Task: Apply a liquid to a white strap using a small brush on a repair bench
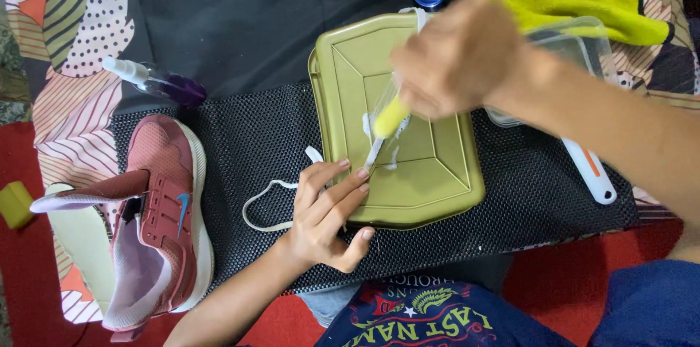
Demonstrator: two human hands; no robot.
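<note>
Right hand (pixel 456 55) clamped on a yellow brush (pixel 390 117), scrubbing a white shoelace (pixel 375 149) on the olive lid (pixel 437 186); left hand (pixel 328 219), fingers together, pins it at 7 o'clock. Hard strokes could probably tug the lace loose.

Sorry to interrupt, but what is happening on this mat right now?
A person scrubs a white shoelace on an upturned olive-green lid with a yellow brush in the right hand. The left hand pins the lace at the lid's edge. A pink shoe lies unlaced beside it on the black mat.
</note>
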